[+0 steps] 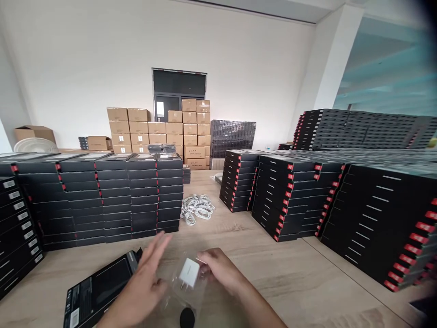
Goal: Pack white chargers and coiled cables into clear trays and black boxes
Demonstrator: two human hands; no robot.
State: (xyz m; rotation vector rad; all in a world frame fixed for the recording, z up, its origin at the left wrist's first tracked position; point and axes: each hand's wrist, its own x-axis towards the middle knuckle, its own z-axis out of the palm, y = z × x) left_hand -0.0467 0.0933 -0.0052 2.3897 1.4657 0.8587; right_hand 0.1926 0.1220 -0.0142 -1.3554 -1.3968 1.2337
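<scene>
My right hand (218,269) pinches the edge of a clear plastic bag (175,284) above the wooden table. A white power adapter (190,273) with metal prongs shows inside the bag. My left hand (148,273) is open, its fingers stretched forward, just left of the bag; whether its thumb touches the plastic I cannot tell. Below the adapter is a black oval thing (187,317); I cannot tell whether it lies in the bag or behind it. Partly covered by my left hand and forearm, a flat black box (105,282) with a raised flap lies on the table.
Coiled white cables (198,207) lie mid-table (235,234). Tall stacks of black boxes (112,196) line the left side, and more black box stacks (293,196) with red marks stand on the right. Brown cartons (157,132) are piled by the back wall.
</scene>
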